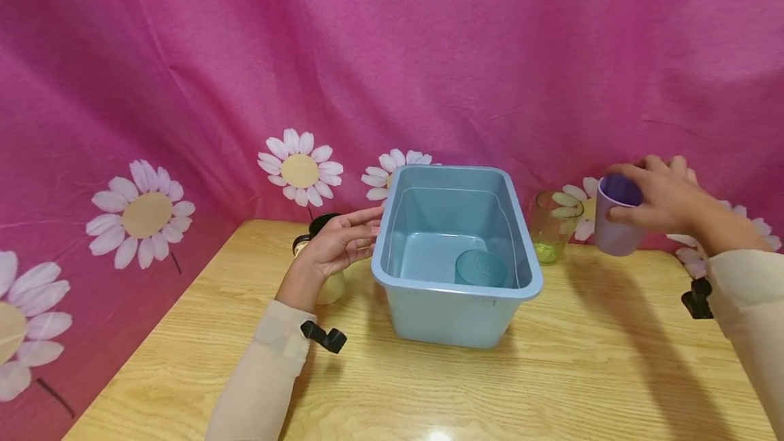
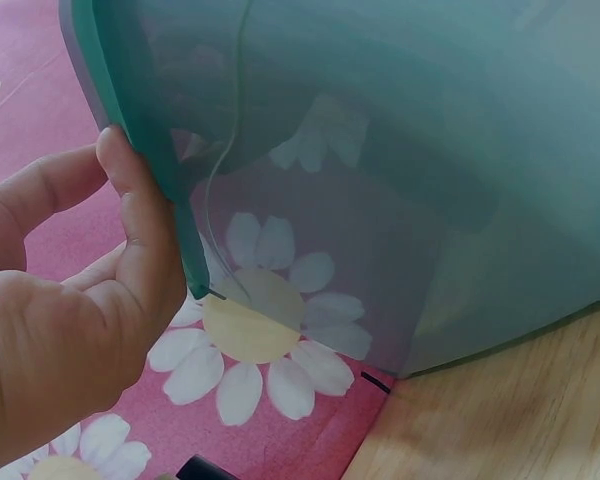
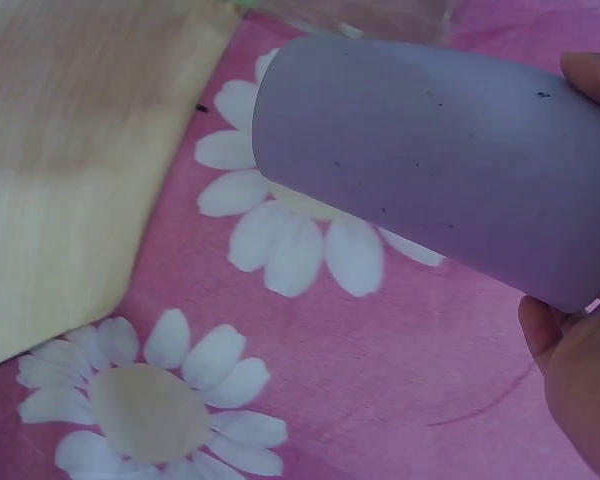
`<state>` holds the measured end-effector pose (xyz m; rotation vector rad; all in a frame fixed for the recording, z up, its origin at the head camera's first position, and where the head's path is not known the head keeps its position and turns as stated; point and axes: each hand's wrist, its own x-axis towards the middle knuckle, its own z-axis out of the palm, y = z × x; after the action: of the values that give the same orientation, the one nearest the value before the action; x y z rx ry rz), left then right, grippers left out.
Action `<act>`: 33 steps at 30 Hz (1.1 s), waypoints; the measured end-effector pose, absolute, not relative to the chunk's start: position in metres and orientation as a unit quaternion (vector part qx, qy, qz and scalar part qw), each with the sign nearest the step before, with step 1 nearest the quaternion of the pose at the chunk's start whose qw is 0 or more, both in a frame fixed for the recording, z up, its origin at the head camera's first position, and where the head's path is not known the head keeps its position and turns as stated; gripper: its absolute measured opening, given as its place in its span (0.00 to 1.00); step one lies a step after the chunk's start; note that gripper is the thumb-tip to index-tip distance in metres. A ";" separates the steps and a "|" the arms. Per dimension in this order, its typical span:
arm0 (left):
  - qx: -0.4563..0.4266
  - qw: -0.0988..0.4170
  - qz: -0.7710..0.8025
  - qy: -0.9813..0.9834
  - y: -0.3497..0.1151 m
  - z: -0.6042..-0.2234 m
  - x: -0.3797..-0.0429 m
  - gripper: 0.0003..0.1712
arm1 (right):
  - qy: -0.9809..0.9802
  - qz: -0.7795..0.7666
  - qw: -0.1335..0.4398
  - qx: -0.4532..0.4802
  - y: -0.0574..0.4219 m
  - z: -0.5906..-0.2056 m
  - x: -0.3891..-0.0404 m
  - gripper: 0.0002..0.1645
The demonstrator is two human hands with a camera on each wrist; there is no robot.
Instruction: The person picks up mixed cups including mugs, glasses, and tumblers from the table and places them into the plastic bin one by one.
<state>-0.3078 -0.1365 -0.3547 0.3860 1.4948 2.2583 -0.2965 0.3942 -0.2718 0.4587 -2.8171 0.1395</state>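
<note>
My right hand (image 1: 667, 199) grips a purple cup (image 1: 615, 230) near its rim, with fingers and thumb on either side. The cup (image 3: 420, 160) is upright, held up near the table's back edge. My left hand (image 1: 343, 243) rests its fingers against the left rim of a blue-grey plastic bin (image 1: 453, 318). In the left wrist view, the fingertips (image 2: 115, 150) touch the outside of that rim, not curled round it. Inside the bin lies a round, translucent teal object (image 1: 480, 269); its kind is unclear.
A clear, green-tinted glass (image 1: 554, 226) stands right of the bin. Behind my left hand is a cream container with a black top (image 1: 321, 223), partly hidden. A pink flowered cloth (image 1: 392, 53) hangs behind the wooden table (image 1: 416, 393).
</note>
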 end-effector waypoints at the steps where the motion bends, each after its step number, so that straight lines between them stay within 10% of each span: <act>1: 0.138 0.201 0.808 0.536 -0.137 -0.355 -0.308 0.31 | -0.976 0.047 0.141 0.158 0.394 -0.269 -0.297 0.43; 33: 0.131 0.202 0.812 0.532 -0.135 -0.354 -0.307 0.30 | -0.953 0.036 0.199 0.224 0.344 -0.200 -0.297 0.40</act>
<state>-0.3073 -0.1352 -0.3545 0.3661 1.4853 2.2661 -0.2967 0.3436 -0.1995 0.6271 -2.6662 0.1015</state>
